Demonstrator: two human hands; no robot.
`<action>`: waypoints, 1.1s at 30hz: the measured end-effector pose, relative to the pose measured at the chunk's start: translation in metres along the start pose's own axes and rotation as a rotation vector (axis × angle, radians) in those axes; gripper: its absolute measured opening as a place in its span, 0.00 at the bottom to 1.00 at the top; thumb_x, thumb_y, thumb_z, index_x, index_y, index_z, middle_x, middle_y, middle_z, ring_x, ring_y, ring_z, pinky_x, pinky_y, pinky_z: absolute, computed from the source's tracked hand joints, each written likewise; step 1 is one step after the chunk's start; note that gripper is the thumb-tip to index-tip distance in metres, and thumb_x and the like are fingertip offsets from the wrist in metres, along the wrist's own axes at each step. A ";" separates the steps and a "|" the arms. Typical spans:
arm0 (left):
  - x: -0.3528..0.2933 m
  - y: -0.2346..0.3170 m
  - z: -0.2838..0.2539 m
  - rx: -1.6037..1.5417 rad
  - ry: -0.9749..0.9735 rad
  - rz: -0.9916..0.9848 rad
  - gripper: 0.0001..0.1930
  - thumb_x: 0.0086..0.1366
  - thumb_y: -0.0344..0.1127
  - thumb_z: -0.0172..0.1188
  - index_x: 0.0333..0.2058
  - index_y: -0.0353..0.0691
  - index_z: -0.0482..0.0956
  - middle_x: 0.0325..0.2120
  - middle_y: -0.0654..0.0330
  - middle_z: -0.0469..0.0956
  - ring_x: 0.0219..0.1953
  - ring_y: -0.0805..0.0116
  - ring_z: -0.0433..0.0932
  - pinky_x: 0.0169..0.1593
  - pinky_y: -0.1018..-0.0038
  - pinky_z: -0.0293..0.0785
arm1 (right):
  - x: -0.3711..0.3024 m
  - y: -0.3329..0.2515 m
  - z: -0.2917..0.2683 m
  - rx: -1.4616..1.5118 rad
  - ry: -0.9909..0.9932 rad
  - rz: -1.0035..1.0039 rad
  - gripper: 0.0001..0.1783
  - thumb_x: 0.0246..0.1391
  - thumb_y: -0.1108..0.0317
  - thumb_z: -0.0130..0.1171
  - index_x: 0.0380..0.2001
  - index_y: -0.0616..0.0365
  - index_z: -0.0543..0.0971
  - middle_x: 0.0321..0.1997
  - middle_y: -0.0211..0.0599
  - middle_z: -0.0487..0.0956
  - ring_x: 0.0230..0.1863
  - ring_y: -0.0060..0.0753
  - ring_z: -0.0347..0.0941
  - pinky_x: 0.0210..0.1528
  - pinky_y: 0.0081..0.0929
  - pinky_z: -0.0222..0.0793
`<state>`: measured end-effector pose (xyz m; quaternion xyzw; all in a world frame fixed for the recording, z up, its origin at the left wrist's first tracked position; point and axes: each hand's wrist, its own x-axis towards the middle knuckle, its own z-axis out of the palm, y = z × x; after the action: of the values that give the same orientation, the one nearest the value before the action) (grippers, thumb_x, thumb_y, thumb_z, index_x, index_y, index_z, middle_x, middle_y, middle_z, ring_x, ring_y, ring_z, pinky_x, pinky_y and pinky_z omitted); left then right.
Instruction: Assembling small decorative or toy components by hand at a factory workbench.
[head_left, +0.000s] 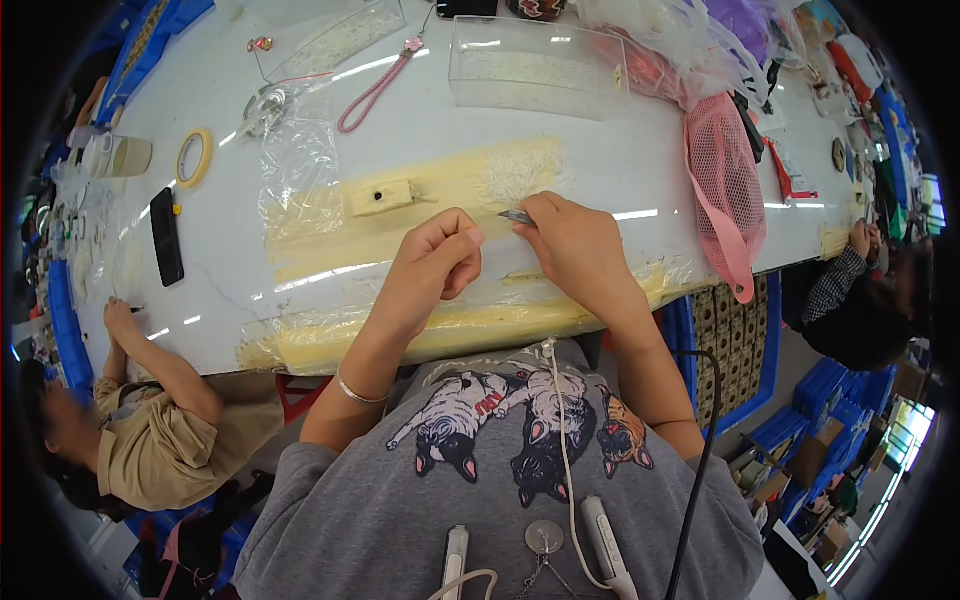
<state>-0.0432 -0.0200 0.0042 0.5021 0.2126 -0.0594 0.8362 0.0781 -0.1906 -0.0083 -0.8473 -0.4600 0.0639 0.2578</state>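
The bare left forearm [355, 379] is slanting forward and inward, and the bare left hand [437, 257] is curling into a loose fist, thumb lying against the bent fingers. The bare right forearm [652, 375] is leaning inward; the bare right hand [578, 245] is pinching, its back facing upward.

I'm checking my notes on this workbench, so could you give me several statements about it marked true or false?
1. The right hand holds a pointed grey tool. True.
2. The left hand lies flat. False: the left hand is curled.
3. A bracelet circles the right forearm. False: the bracelet circles the left.
4. A pink mesh bag lies right of both hands. True.
5. The tape roll rests on the phone. False: the tape roll lies apart from the phone.
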 end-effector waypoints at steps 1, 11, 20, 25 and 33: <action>0.000 -0.002 0.003 0.067 -0.001 -0.016 0.12 0.72 0.39 0.49 0.29 0.42 0.69 0.15 0.70 0.63 0.16 0.84 0.53 0.19 0.83 0.47 | 0.001 -0.002 -0.001 0.068 0.064 -0.038 0.10 0.56 0.65 0.62 0.35 0.60 0.75 0.28 0.35 0.77 0.27 0.35 0.75 0.30 0.28 0.67; 0.005 -0.005 0.032 -0.185 -0.258 0.082 0.13 0.75 0.44 0.46 0.37 0.40 0.69 0.18 0.68 0.65 0.17 0.84 0.56 0.20 0.84 0.48 | -0.013 -0.026 -0.017 1.188 0.040 0.228 0.05 0.61 0.71 0.58 0.35 0.61 0.74 0.30 0.20 0.70 0.31 0.12 0.61 0.35 0.13 0.59; 0.000 0.006 0.040 -0.135 -0.171 0.150 0.11 0.74 0.41 0.50 0.36 0.39 0.69 0.19 0.69 0.66 0.18 0.85 0.58 0.21 0.84 0.49 | -0.021 -0.024 -0.025 1.078 0.171 0.196 0.05 0.57 0.72 0.62 0.36 0.59 0.76 0.26 0.20 0.68 0.25 0.10 0.55 0.27 0.13 0.52; -0.007 0.020 0.046 0.054 -0.108 0.213 0.11 0.74 0.40 0.50 0.37 0.38 0.70 0.20 0.70 0.66 0.20 0.84 0.60 0.25 0.84 0.54 | -0.021 -0.030 -0.026 0.894 0.298 0.166 0.05 0.58 0.72 0.63 0.35 0.60 0.77 0.24 0.21 0.68 0.24 0.10 0.55 0.25 0.13 0.50; -0.010 0.018 0.048 0.134 -0.105 0.300 0.08 0.73 0.35 0.49 0.37 0.35 0.70 0.22 0.68 0.68 0.22 0.83 0.62 0.26 0.83 0.56 | -0.028 -0.038 -0.023 1.009 0.333 0.197 0.04 0.60 0.72 0.60 0.36 0.60 0.76 0.26 0.20 0.70 0.25 0.10 0.56 0.27 0.13 0.52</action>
<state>-0.0326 -0.0534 0.0428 0.5788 0.0869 0.0261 0.8104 0.0414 -0.2052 0.0264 -0.6563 -0.2433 0.1657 0.6948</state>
